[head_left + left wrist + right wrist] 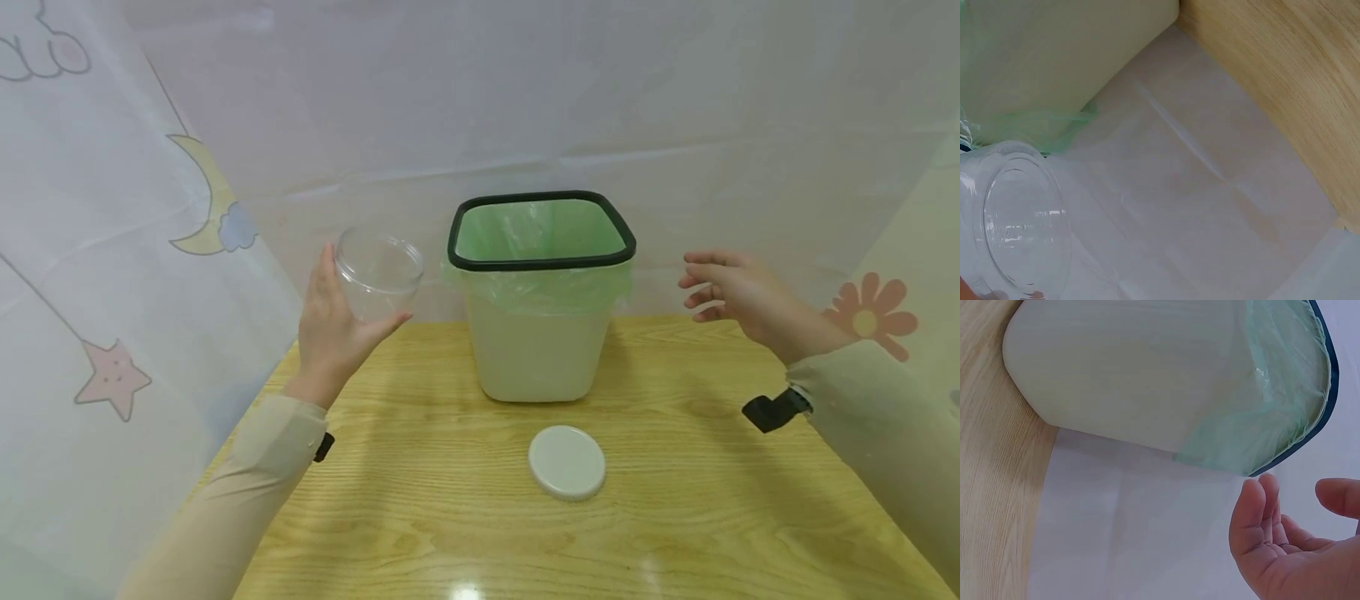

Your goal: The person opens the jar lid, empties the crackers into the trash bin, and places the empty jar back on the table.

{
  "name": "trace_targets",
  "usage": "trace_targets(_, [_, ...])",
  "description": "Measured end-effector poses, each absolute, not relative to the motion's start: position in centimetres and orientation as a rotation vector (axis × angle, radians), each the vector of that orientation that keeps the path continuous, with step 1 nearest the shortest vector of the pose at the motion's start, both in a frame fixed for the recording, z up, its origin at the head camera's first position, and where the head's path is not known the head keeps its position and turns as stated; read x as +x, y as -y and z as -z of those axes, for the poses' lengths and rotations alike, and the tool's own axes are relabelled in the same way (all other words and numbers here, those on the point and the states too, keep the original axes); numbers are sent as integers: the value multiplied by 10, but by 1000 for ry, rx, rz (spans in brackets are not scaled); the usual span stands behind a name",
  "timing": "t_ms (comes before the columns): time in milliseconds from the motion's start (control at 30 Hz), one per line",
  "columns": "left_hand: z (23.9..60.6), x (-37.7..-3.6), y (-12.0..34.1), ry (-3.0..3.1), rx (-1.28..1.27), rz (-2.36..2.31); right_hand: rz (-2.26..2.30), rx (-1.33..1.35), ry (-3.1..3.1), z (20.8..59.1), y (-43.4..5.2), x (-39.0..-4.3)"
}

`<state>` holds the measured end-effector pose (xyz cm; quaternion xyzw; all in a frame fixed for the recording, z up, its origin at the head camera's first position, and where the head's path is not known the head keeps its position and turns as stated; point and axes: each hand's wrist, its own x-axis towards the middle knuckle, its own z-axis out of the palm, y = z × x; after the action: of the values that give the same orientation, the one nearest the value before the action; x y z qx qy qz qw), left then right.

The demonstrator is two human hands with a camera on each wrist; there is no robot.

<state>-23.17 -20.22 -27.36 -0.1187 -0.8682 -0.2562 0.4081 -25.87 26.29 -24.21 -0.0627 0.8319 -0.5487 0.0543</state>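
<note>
A clear round plastic jar [381, 275] is held in the air by my left hand [330, 321], the thumb below it and the fingers along its left side. It is lidless and tilted. In the left wrist view the jar [1025, 219] shows its round base, and most of the hand is out of the picture. My right hand [738, 292] hovers to the right of the bin with fingers loosely bent and nothing in them. The right wrist view shows this hand [1297, 556] below the bin's rim, thumb apart from the fingers.
A white trash bin [536, 354] stands at the table's back, with a green bag [555, 287] folded over it under a black rim ring [543, 265]. A round white lid [567, 462] lies on the wooden table [420, 500] in front. Printed cloth [360, 100] hangs behind.
</note>
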Motion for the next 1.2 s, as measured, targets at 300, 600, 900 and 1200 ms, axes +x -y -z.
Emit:
trace_targets(300, [281,-228,205,2217,-201,788,1573,-192,-2630,245,-265,-254])
trace_targets(600, [294,-222,204,2233,-169,849,1521,-191,-2689,249,-268,-253])
trace_targets(900, [301,-217,204,2247,-160,874,1487,-207,-2715,251,-269,-250])
trace_targets(1200, [304,-214,202,2251,-147,906,1481,-241,-2730,253,-269,-248])
